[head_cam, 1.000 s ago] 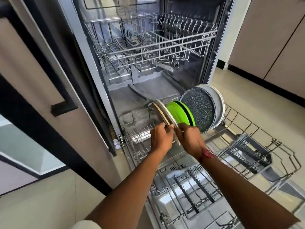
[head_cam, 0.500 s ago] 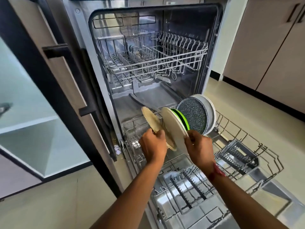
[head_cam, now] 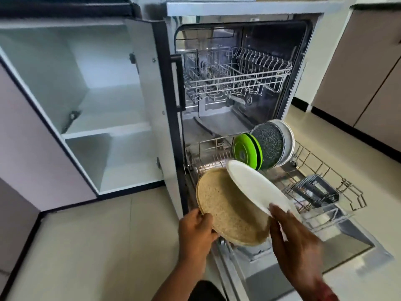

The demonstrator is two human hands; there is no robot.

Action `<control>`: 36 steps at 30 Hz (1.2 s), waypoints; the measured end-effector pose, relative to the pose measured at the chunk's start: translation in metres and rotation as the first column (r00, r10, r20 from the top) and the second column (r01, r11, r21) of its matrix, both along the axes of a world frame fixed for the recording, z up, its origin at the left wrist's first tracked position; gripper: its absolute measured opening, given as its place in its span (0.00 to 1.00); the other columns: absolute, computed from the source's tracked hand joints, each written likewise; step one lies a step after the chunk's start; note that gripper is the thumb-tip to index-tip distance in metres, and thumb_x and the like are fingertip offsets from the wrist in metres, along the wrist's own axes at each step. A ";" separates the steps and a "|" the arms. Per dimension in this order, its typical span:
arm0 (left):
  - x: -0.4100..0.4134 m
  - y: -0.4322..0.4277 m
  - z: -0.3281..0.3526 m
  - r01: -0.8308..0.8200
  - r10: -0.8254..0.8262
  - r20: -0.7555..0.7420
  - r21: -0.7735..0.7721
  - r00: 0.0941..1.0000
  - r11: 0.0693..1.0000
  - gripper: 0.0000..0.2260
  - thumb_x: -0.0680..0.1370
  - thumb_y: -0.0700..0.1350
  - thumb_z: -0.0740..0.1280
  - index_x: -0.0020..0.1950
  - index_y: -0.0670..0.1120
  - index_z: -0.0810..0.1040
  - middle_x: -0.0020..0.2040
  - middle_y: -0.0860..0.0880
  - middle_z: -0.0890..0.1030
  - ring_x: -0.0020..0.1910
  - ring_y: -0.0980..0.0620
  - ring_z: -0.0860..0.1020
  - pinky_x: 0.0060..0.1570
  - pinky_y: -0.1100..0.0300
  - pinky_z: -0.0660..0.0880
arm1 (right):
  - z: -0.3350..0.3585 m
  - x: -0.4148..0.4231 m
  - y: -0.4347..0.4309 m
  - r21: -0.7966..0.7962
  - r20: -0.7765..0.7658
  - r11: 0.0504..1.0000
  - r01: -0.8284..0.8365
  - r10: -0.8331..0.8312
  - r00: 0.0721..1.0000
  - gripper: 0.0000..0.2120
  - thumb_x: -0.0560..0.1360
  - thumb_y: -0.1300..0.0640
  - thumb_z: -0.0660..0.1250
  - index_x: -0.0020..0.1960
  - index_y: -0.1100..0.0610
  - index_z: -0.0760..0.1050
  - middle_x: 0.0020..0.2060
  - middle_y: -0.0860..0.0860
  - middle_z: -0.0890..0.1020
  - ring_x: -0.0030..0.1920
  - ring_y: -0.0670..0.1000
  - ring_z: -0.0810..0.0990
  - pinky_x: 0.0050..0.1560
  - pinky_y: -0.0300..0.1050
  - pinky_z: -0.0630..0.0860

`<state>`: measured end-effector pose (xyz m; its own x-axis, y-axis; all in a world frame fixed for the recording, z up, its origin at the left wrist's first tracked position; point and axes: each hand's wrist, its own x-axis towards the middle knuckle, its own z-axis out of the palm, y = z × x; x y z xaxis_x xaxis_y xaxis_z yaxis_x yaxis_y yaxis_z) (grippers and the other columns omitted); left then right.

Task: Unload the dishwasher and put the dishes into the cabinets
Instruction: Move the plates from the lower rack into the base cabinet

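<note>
Two plates held clear of wire lower rack [head_cam: 321,167], one per hand. Far left: pale mauve cabinet door [head_cam: 32,148] standing open, white-lined cabinet [head_cam: 65,68] beside it w/ one white shelf [head_cam: 106,129] across the middle. Next, above beige tiled floor [head_cam: 97,246]: left hand [head_cam: 196,230] gripping near edge of round tan speckled plate [head_cam: 227,209], thumb curled over rim, other fingers wrapped under & hidden. Plate tilted, face toward camera, just in front of left front corner of silver-grey dishwasher [head_cam: 238,8]. Right of it: round white plate [head_cam: 256,190], tilted, overlapping tan plate's upper right edge; can't tell if touching. Right hand [head_cam: 295,242] pinching its lower edge, thumb on front, fingers behind, blurred. Behind both plates: dishwasher open, wire upper rack [head_cam: 236,83] inside, lower rack drawn out over lowered dishwasher door [head_cam: 286,279]. On edge at back left of lower rack, packed close: green plates [head_cam: 245,152], then dark grey speckled plate [head_cam: 269,144], then pale grey plates [head_cam: 289,137]. Further right in same rack: dark cutlery basket [head_cam: 319,192]. Far right: brown cabinet fronts [head_cam: 368,72] along the wall.
</note>
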<state>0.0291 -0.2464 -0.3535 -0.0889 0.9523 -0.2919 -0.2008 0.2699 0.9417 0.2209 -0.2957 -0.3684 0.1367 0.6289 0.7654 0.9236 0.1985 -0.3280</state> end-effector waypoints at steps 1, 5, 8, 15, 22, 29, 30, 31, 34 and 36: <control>-0.010 -0.015 -0.003 -0.012 0.012 -0.003 -0.016 1.000 1.000 0.06 0.78 0.33 0.63 0.49 0.34 0.79 0.47 0.31 0.79 0.47 0.37 0.82 0.45 0.43 0.81 | -0.004 -0.005 -0.016 0.010 0.025 1.000 -0.015 0.014 1.000 0.14 0.75 0.57 0.64 0.55 0.63 0.82 0.54 0.54 0.82 0.53 0.54 0.81 0.50 0.57 0.80; -0.049 -0.078 -0.009 -0.046 0.050 0.084 -0.047 0.995 0.998 0.08 0.80 0.36 0.62 0.51 0.39 0.81 0.41 0.36 0.82 0.39 0.44 0.82 0.32 0.55 0.80 | -0.016 -0.035 -0.083 0.034 0.136 0.991 -0.133 0.127 0.982 0.12 0.73 0.58 0.68 0.52 0.62 0.84 0.55 0.54 0.83 0.55 0.52 0.82 0.59 0.50 0.78; -0.075 -0.110 -0.020 -0.068 0.087 0.165 -0.118 0.982 0.991 0.08 0.80 0.37 0.62 0.53 0.42 0.82 0.42 0.40 0.84 0.37 0.47 0.83 0.31 0.57 0.78 | -0.036 -0.065 -0.113 0.010 0.185 0.960 -0.278 0.272 0.945 0.12 0.78 0.57 0.63 0.51 0.61 0.84 0.54 0.53 0.84 0.57 0.49 0.82 0.61 0.49 0.76; -0.142 -0.152 -0.026 -0.154 0.215 0.364 -0.188 0.906 0.970 0.11 0.79 0.37 0.60 0.59 0.40 0.78 0.44 0.40 0.85 0.37 0.45 0.84 0.31 0.51 0.81 | -0.065 -0.119 -0.121 -0.138 0.426 0.847 -0.513 0.518 0.742 0.13 0.84 0.55 0.51 0.60 0.54 0.73 0.58 0.49 0.83 0.69 0.46 0.71 0.68 0.47 0.66; -0.192 -0.165 -0.020 -0.249 0.297 0.504 -0.161 0.811 0.955 0.24 0.69 0.42 0.72 0.64 0.38 0.76 0.46 0.40 0.85 0.38 0.45 0.84 0.29 0.52 0.80 | -0.046 -0.170 -0.109 -0.142 0.317 0.749 -0.647 0.654 0.687 0.16 0.83 0.52 0.55 0.58 0.51 0.81 0.60 0.45 0.81 0.64 0.45 0.76 0.69 0.45 0.68; -0.220 -0.158 -0.020 -0.307 0.322 0.556 -0.123 0.766 0.944 0.19 0.74 0.39 0.63 0.64 0.40 0.77 0.55 0.39 0.83 0.43 0.45 0.84 0.36 0.50 0.82 | -0.028 -0.185 -0.077 -0.066 0.192 0.789 -0.611 0.611 0.768 0.23 0.82 0.46 0.56 0.74 0.53 0.64 0.72 0.47 0.69 0.72 0.46 0.67 0.71 0.41 0.64; -0.226 -0.156 -0.022 -0.318 0.325 0.553 -0.112 0.767 0.941 0.18 0.74 0.38 0.61 0.64 0.40 0.77 0.56 0.39 0.82 0.44 0.45 0.84 0.37 0.50 0.82 | -0.020 -0.187 -0.075 -0.069 -0.060 0.829 -0.556 0.553 0.831 0.23 0.82 0.48 0.58 0.76 0.52 0.63 0.72 0.45 0.69 0.71 0.41 0.67 0.69 0.35 0.64; -0.230 -0.154 -0.022 -0.323 0.319 0.549 -0.093 0.772 0.942 0.18 0.75 0.38 0.61 0.63 0.41 0.77 0.56 0.39 0.82 0.44 0.45 0.84 0.37 0.49 0.81 | -0.007 -0.192 -0.074 -0.100 -0.392 0.855 -0.509 0.437 0.810 0.22 0.80 0.50 0.62 0.74 0.49 0.66 0.68 0.43 0.75 0.66 0.35 0.71 0.64 0.29 0.67; -0.243 -0.148 -0.013 -0.332 0.307 0.534 -0.051 0.788 0.942 0.16 0.77 0.37 0.59 0.62 0.41 0.78 0.52 0.41 0.84 0.41 0.47 0.84 0.34 0.53 0.82 | 0.008 -0.206 -0.059 -0.123 -0.928 0.839 -0.530 0.092 0.362 0.21 0.77 0.53 0.65 0.68 0.40 0.68 0.61 0.45 0.81 0.57 0.35 0.78 0.50 0.33 0.77; -0.252 -0.142 -0.010 -0.332 0.295 0.528 -0.026 0.797 0.943 0.15 0.78 0.37 0.58 0.62 0.41 0.77 0.51 0.42 0.84 0.41 0.48 0.84 0.33 0.55 0.81 | 0.017 -0.210 -0.039 -0.090 -0.996 0.715 -0.693 -0.053 0.074 0.23 0.72 0.44 0.68 0.66 0.40 0.71 0.58 0.49 0.83 0.53 0.49 0.83 0.42 0.46 0.80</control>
